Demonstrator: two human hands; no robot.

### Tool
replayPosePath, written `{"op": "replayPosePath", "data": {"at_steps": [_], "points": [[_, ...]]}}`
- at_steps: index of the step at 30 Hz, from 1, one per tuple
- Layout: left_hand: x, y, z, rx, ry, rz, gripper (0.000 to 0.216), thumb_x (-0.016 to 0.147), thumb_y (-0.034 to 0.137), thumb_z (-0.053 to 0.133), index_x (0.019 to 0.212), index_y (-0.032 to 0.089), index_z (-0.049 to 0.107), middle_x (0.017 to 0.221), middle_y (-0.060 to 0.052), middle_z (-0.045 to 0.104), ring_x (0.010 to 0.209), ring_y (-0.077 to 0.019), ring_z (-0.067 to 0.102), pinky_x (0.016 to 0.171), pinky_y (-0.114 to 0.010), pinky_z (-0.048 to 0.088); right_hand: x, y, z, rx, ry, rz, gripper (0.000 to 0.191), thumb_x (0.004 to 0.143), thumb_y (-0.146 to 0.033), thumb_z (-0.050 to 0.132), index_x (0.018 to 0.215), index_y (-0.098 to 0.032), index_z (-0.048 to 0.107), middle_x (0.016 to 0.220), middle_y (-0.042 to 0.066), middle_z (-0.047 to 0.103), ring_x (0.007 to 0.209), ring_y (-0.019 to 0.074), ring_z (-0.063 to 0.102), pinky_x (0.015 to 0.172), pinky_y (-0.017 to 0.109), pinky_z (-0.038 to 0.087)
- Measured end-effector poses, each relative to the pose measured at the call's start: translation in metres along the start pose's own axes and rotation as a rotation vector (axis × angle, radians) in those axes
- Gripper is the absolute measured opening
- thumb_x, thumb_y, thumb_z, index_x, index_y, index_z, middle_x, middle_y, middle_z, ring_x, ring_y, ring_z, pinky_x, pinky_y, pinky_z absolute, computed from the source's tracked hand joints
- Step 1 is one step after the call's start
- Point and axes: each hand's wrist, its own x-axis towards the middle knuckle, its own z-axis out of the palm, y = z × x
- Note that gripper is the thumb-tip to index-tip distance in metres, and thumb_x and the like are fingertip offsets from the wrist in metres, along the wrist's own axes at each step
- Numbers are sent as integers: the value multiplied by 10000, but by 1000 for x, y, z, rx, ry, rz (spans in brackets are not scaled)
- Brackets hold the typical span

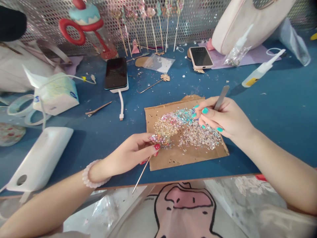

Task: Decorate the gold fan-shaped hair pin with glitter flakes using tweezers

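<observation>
A brown cardboard sheet (pixel 190 155) lies on the blue table and carries a heap of small glittery pieces (pixel 184 127) in gold, pink and teal. My left hand (pixel 131 153), with red nails and a bead bracelet, pinches a thin metal hair stick (pixel 141 174) whose decorated head (pixel 159 139) rests at the heap's near left edge. My right hand (pixel 223 117), with teal nails, is closed round metal tweezers (pixel 221 98) and holds them over the teal pieces at the heap's far side.
Two phones (pixel 116 73) (pixel 200 57) lie further back, one with a white cable. A glue bottle (pixel 262 69) is at the right, a tissue pack (pixel 55 94) and white box (pixel 41 158) at the left. Finished hair sticks (pixel 151 19) stand against the mesh wall.
</observation>
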Motion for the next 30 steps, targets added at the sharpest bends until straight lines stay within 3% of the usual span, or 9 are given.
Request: {"op": "replayPosePath", "data": {"at_steps": [4, 9, 14, 20, 23, 27, 30], "points": [[0, 1, 0, -14, -10, 20, 166, 909, 253, 509, 846, 115, 576, 659, 46, 479, 485, -32, 385, 441, -136, 340, -2, -6, 1, 33, 13, -31, 137, 776, -386, 708, 779, -249, 714, 544, -68, 633, 303, 14, 300, 415, 244, 352], [1, 3, 1, 8, -7, -7, 192, 902, 270, 509, 801, 114, 560, 656, 40, 481, 488, -39, 392, 452, -157, 339, -3, -9, 2, 47, 56, 26, 266, 823, -464, 636, 664, -251, 651, 331, -92, 368, 306, 52, 201, 406, 276, 203], [1, 4, 2, 1, -5, 6, 188, 894, 275, 506, 801, 122, 564, 636, 47, 469, 482, -45, 385, 460, -170, 332, -2, -9, 3, 34, 94, 69, 470, 878, -562, 494, 538, -242, 544, 290, -78, 282, 305, 65, 183, 434, 291, 232], [2, 2, 1, -21, -6, 3, 188, 879, 292, 520, 811, 123, 568, 654, 38, 493, 503, -54, 400, 470, -172, 342, -3, -6, 1, 48, -22, 81, 453, 838, -565, 549, 528, -235, 550, 339, -61, 342, 339, 76, 270, 453, 290, 297], [2, 2, 2, -10, -7, 21, 198, 877, 297, 518, 802, 122, 569, 653, 35, 493, 503, -56, 400, 471, -178, 340, -3, -4, 0, 51, -58, 108, 449, 888, -556, 462, 594, -245, 598, 351, -53, 373, 345, 86, 290, 452, 284, 312], [3, 2, 2, 8, -11, 54, 209, 881, 304, 516, 796, 119, 563, 656, 34, 491, 507, -56, 400, 478, -182, 348, -1, -5, -2, 12, 25, 72, 526, 908, -597, 337, 676, -245, 651, 570, 16, 595, 540, 141, 541, 571, 311, 444], [3, 0, 2, 14, -9, 69, 213, 881, 304, 516, 786, 120, 562, 640, 37, 482, 508, -58, 398, 481, -183, 347, 1, -4, -3, -42, 101, 38, 535, 893, -619, 326, 753, -245, 683, 756, 49, 658, 698, 168, 599, 629, 313, 473]]}}
